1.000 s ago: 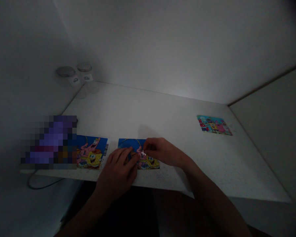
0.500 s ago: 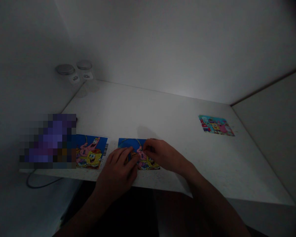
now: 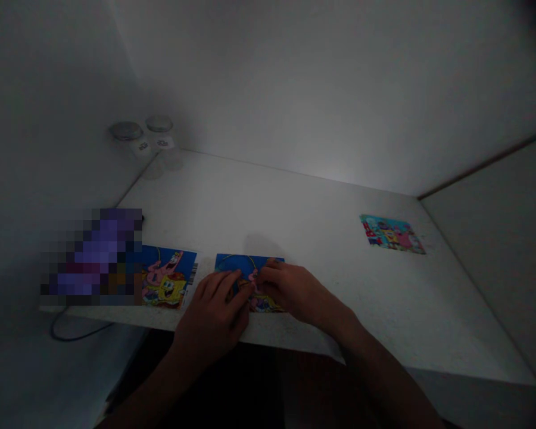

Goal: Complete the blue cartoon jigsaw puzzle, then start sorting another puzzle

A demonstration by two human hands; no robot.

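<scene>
A blue cartoon picture (image 3: 236, 261) lies near the front edge of the table, partly covered by both hands. My left hand (image 3: 214, 307) rests over its left part, fingers stretched out and thumb on the picture. Over the right part is my right hand (image 3: 295, 289), its fingers curled and pinched close to the surface. Whatever may be between those fingertips is hidden. Just left of my left hand sits a matching cartoon picture sheet (image 3: 172, 280) with a barcode along its right side.
Far right on the white table (image 3: 308, 202) lies another colourful cartoon picture (image 3: 393, 234). A pixelated purple object (image 3: 93, 253) is at the left, with a dark cable (image 3: 71, 338) looping below it. Two clear lidded jars (image 3: 127, 132) stand in the back left corner.
My right hand has shifted slightly left and towards me over the picture. My left hand stays in place. The whole view has moved a little.
</scene>
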